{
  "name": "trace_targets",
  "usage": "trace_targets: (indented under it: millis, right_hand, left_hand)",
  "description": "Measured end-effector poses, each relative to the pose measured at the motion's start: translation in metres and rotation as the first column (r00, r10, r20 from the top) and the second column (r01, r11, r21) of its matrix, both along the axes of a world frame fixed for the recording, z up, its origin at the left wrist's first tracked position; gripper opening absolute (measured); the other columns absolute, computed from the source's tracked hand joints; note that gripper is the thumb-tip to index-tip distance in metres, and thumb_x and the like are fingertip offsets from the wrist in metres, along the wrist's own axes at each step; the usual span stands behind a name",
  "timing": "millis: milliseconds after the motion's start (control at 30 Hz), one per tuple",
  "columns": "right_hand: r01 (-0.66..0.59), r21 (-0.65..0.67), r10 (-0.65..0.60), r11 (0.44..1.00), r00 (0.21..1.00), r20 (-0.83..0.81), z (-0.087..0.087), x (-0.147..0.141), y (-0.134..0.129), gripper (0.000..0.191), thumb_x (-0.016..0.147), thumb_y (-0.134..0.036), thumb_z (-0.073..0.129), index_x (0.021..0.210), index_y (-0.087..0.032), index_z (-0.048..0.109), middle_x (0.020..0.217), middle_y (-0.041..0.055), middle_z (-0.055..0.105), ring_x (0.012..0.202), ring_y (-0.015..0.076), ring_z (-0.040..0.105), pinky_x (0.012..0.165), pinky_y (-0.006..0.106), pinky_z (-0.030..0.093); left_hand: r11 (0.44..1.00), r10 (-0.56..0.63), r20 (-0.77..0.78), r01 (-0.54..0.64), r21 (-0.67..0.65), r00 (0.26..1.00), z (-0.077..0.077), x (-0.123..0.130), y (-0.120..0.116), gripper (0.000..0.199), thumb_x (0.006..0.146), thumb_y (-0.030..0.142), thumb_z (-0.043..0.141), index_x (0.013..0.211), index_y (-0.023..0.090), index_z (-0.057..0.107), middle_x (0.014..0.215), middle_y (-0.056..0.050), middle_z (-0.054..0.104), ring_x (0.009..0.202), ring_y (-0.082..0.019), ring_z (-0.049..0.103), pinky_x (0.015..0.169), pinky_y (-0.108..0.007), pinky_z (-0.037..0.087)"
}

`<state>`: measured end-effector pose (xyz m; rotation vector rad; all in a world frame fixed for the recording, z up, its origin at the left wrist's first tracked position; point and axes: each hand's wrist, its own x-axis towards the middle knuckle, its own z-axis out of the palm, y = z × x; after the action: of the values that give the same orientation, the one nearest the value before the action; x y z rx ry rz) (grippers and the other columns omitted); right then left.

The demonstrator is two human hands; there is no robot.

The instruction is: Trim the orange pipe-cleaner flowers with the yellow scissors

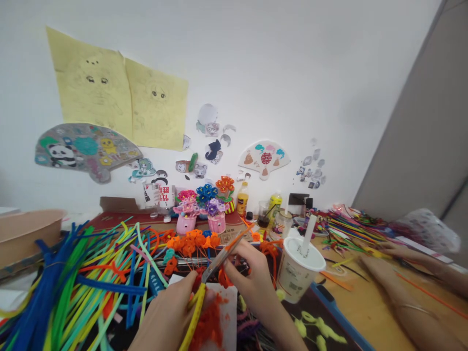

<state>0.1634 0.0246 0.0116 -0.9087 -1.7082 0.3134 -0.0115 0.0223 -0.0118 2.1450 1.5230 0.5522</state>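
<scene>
My left hand (pixel 170 309) is wrapped around scissors with yellow handles (pixel 195 317). Their blades (pixel 221 258) point up and to the right, just in front of my right hand. With bent fingers, my right hand (pixel 250 268) pinches an orange pipe cleaner (pixel 236 241) that lies along the blades. An orange fuzzy piece (pixel 224 279) shows below those fingers. Under both hands lies a pale sheet (pixel 229 317) covered with orange fluff (pixel 210 324). Several orange pipe-cleaner flowers (pixel 188 243) stand just beyond.
Loose coloured pipe cleaners (pixel 120 273) and a blue bundle (pixel 47 292) fill the left side. A lidded cup (pixel 298 273) with a straw stands close to my right hand. Pink flower pots (pixel 186 223) line the back. At right, another person's arms (pixel 398 287) rest over the table.
</scene>
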Motion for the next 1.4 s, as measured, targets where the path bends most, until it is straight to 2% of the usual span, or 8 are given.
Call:
trace_targets:
  millis: [267,367,500,633,800,967,1233,1400]
  right_hand:
    - [-0.006,-0.037,0.007,0.999,1.000,0.017,0.001,-0.002,-0.002,0.016,0.079,-0.006,0.055,0.070,-0.018,0.060,0.071,0.0006,0.056,0.065,0.0158,0.049,0.058,0.024,0.038]
    - [-0.020,-0.041,0.020,0.999,1.000,0.012,0.002,-0.005,-0.003,0.017,0.078,-0.004,0.056,0.069,-0.018,0.057,0.070,-0.0005,0.054,0.066,0.0151,0.049,0.060,0.023,0.037]
    - [-0.023,-0.042,0.023,0.999,1.000,0.004,0.001,-0.006,-0.003,0.018,0.078,-0.004,0.056,0.067,-0.018,0.056,0.070,-0.0004,0.054,0.066,0.0149,0.049,0.060,0.023,0.038]
    - [-0.007,-0.067,0.008,0.998,1.000,0.011,0.000,-0.001,-0.002,0.015,0.078,-0.007,0.057,0.068,-0.017,0.059,0.069,0.0000,0.055,0.065,0.0153,0.049,0.059,0.024,0.037]
    - [0.026,-0.066,-0.031,0.997,0.997,-0.077,-0.001,0.008,0.002,0.014,0.080,-0.013,0.056,0.068,-0.018,0.059,0.066,-0.0001,0.056,0.063,0.0152,0.049,0.058,0.024,0.038]
    - [-0.016,-0.101,0.001,0.995,0.989,-0.148,-0.006,0.010,0.005,0.011,0.082,-0.018,0.057,0.072,-0.016,0.062,0.066,0.0011,0.059,0.062,0.0158,0.052,0.058,0.025,0.041]
    - [-0.039,-0.123,0.006,0.992,0.967,-0.256,-0.013,0.006,0.007,0.009,0.078,-0.013,0.057,0.071,-0.016,0.062,0.068,0.0020,0.060,0.064,0.0166,0.053,0.061,0.026,0.043]
    - [-0.071,-0.165,0.027,0.984,0.967,-0.255,-0.013,0.007,0.008,0.010,0.080,-0.017,0.057,0.071,-0.016,0.063,0.067,0.0016,0.059,0.060,0.0150,0.051,0.057,0.025,0.042]
  left_hand:
    - [0.997,0.040,0.014,-0.040,0.059,0.999,-0.001,0.001,-0.004,0.024,0.088,0.040,0.040,0.088,0.026,0.058,0.084,-0.004,0.074,0.081,-0.022,0.070,0.067,-0.026,0.046]
    - [0.999,0.031,-0.008,-0.030,0.044,0.999,-0.002,0.001,-0.001,0.025,0.087,0.040,0.039,0.093,0.025,0.059,0.086,-0.006,0.074,0.082,-0.023,0.070,0.068,-0.027,0.047]
    - [1.000,0.022,-0.041,-0.021,0.020,0.999,-0.004,0.000,0.006,0.024,0.085,0.039,0.042,0.087,0.022,0.060,0.083,-0.009,0.075,0.078,-0.026,0.071,0.067,-0.029,0.047]
    - [1.000,0.013,-0.039,-0.012,0.028,0.999,-0.006,0.000,0.009,0.023,0.085,0.038,0.042,0.087,0.023,0.059,0.082,-0.008,0.075,0.078,-0.023,0.070,0.065,-0.026,0.045]
    - [0.999,0.002,-0.038,-0.001,0.037,0.999,-0.011,-0.001,0.010,0.029,0.084,0.045,0.038,0.080,0.022,0.056,0.074,-0.008,0.071,0.069,-0.025,0.067,0.058,-0.027,0.040]
    - [0.999,-0.026,-0.009,0.027,0.039,1.000,-0.012,-0.002,0.009,0.030,0.084,0.047,0.033,0.078,0.024,0.051,0.069,-0.005,0.068,0.064,-0.022,0.064,0.057,-0.027,0.037]
    - [0.999,-0.041,0.011,0.041,0.016,0.999,-0.007,0.001,-0.002,0.036,0.085,0.052,0.028,0.079,0.024,0.050,0.080,-0.007,0.068,0.073,-0.024,0.064,0.062,-0.029,0.040]
    - [0.998,-0.059,0.028,0.059,0.003,0.998,-0.009,0.002,0.003,0.034,0.082,0.051,0.030,0.076,0.024,0.049,0.074,-0.008,0.067,0.066,-0.024,0.062,0.058,-0.029,0.040]
